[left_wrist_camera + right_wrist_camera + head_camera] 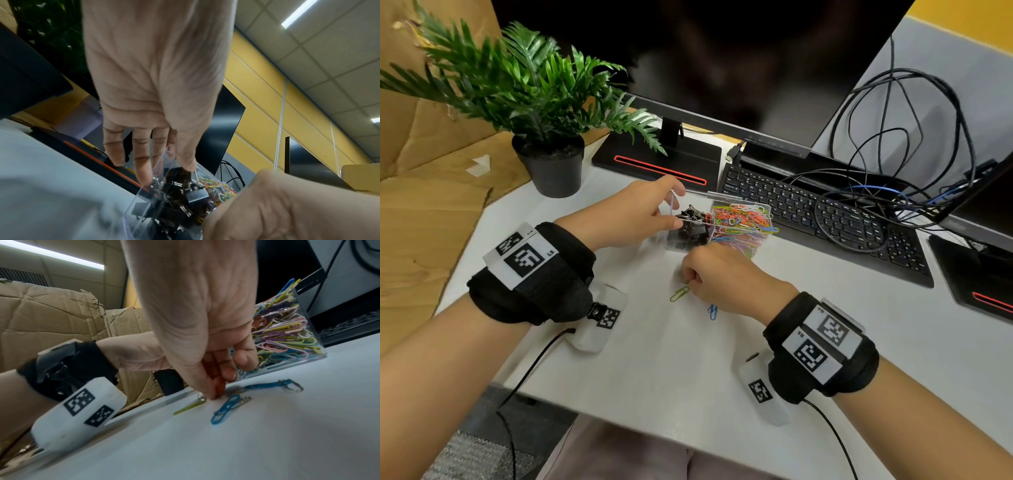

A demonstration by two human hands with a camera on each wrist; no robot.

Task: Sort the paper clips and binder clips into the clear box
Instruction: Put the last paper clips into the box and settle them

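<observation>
A clear two-part box [688,245] stands mid-table. Its left part holds black binder clips [693,219], its right part coloured paper clips [743,216]. My left hand [676,205] pinches the box's clear left wall [139,203], thumb inside above the binder clips [185,194] and fingers outside. My right hand [690,277] is down on the table just in front of the box. Its fingertips [213,395] pinch a small reddish paper clip. A green clip [680,294] and a blue clip [713,311] lie loose beside it, with another blue clip [265,386] nearby.
A potted plant [551,161] stands at the back left and a monitor base [657,161] behind the box. A black keyboard [825,219] with tangled cables [893,154] lies to the right. Cardboard [431,205] borders the table's left edge.
</observation>
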